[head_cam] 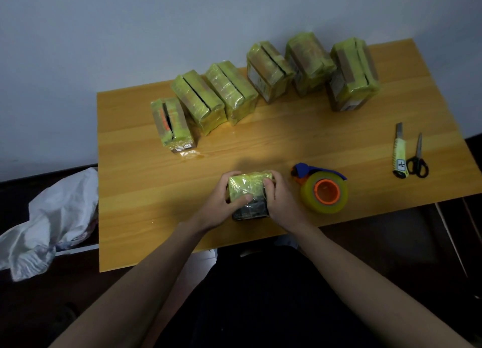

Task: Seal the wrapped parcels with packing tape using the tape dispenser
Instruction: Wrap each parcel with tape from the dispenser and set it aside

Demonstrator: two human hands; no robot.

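Near the wooden table's front edge, left hand and right hand both grasp a yellow-wrapped parcel; tape dispenser beside it, pale wall behind.

Glossy film-wrapped parcel, wood-grain table

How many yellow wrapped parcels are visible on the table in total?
7. Six stand in a row along the far side. One parcel is near the front edge, held by the left hand and right hand. None seem hidden.
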